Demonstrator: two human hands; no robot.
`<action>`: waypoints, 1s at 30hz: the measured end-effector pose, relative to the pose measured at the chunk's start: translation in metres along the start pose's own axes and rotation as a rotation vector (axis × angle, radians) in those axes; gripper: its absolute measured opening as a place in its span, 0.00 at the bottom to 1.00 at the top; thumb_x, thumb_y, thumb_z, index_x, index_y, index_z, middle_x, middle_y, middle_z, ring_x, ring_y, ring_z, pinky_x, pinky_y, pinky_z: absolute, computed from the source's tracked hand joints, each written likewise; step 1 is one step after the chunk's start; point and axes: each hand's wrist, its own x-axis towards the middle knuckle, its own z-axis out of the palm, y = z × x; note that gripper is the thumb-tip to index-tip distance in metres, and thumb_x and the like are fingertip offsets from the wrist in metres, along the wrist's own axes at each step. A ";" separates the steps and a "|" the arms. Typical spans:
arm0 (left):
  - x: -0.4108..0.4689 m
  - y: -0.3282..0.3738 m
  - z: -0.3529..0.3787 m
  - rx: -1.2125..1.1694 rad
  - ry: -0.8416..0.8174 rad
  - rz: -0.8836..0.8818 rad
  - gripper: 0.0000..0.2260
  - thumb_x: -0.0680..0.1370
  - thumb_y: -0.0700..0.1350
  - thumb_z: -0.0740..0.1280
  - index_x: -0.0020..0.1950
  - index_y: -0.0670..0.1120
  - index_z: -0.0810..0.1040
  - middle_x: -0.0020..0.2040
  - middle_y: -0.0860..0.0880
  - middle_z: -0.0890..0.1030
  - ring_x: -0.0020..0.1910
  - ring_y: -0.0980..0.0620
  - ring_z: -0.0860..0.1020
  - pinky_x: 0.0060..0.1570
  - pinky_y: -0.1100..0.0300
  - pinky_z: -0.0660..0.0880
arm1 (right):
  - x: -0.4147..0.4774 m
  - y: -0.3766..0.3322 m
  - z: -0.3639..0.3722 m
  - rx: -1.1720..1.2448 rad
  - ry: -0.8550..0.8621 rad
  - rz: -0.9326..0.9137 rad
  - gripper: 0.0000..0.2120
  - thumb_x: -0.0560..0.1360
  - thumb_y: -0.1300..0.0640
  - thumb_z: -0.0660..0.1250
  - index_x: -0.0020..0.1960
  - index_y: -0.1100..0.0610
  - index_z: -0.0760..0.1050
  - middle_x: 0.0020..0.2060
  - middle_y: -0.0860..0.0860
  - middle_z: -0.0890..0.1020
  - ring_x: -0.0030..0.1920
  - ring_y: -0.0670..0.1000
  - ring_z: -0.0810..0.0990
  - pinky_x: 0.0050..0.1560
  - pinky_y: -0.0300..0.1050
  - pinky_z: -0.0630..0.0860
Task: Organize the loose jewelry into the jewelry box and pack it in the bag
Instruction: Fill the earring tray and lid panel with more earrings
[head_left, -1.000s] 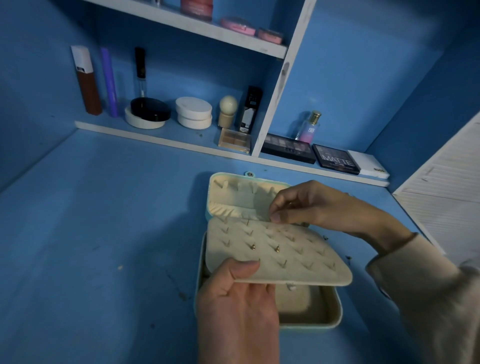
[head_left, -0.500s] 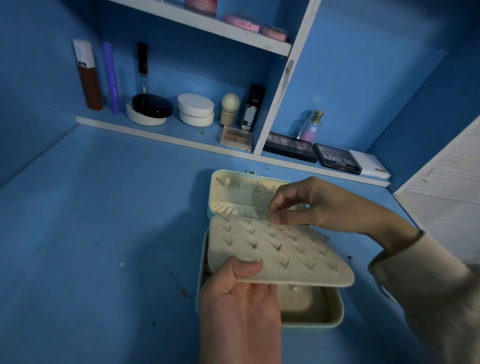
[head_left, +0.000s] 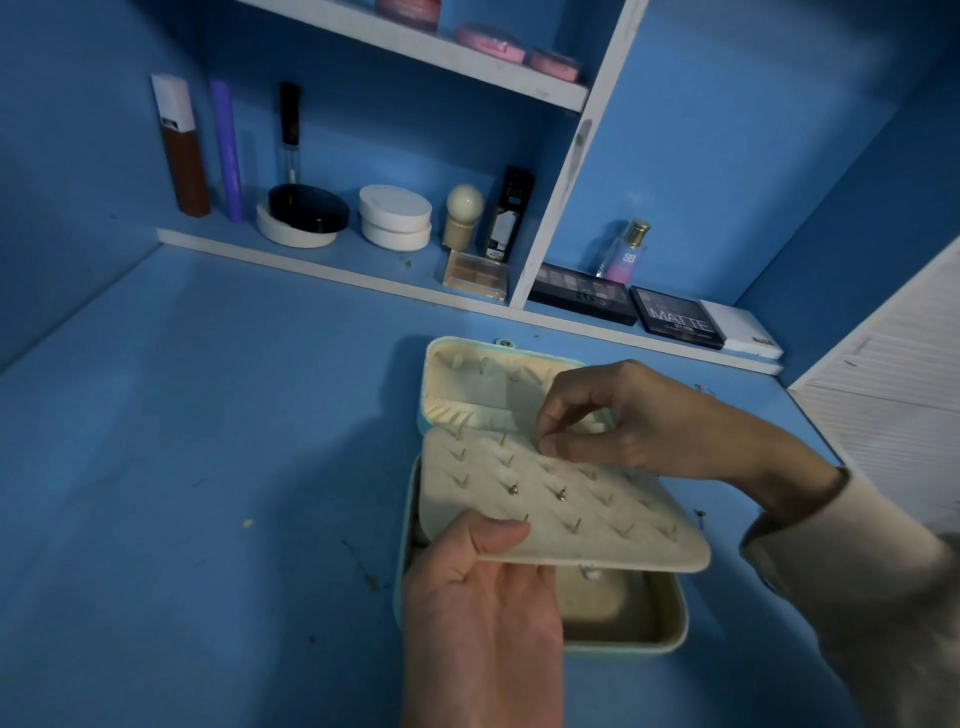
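Two hands work over the open jewelry box on the blue worktop. The left hand, thumb on top, grips the near edge of the box's cream earring panel, raised above the tray. The right hand pinches thumb and forefinger together at the panel's far side; whether on a stud cannot be told. Makeup palettes line the shelf behind the box.

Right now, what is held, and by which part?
Left hand holds the earring panel by its near left corner. Right hand pinches at its far edge; what, too small to tell.
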 end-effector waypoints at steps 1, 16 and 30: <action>0.000 0.000 -0.001 -0.003 0.002 0.003 0.29 0.49 0.36 0.68 0.50 0.43 0.84 0.52 0.42 0.84 0.49 0.45 0.83 0.49 0.53 0.79 | 0.000 0.000 0.000 -0.010 0.000 -0.003 0.01 0.72 0.60 0.71 0.43 0.55 0.81 0.40 0.46 0.82 0.43 0.46 0.79 0.51 0.44 0.75; 0.002 -0.002 -0.004 -0.033 0.012 -0.006 0.36 0.50 0.37 0.68 0.59 0.44 0.80 0.55 0.42 0.83 0.54 0.44 0.81 0.56 0.51 0.77 | 0.006 -0.022 0.000 -0.117 -0.039 0.256 0.05 0.73 0.57 0.68 0.40 0.54 0.82 0.35 0.46 0.82 0.33 0.37 0.76 0.35 0.28 0.72; -0.003 0.000 0.005 0.002 0.037 0.020 0.28 0.47 0.38 0.76 0.47 0.45 0.86 0.55 0.43 0.83 0.47 0.48 0.83 0.53 0.54 0.73 | -0.029 0.012 -0.010 0.199 0.102 0.149 0.11 0.74 0.67 0.66 0.45 0.51 0.80 0.39 0.47 0.81 0.39 0.43 0.76 0.41 0.34 0.72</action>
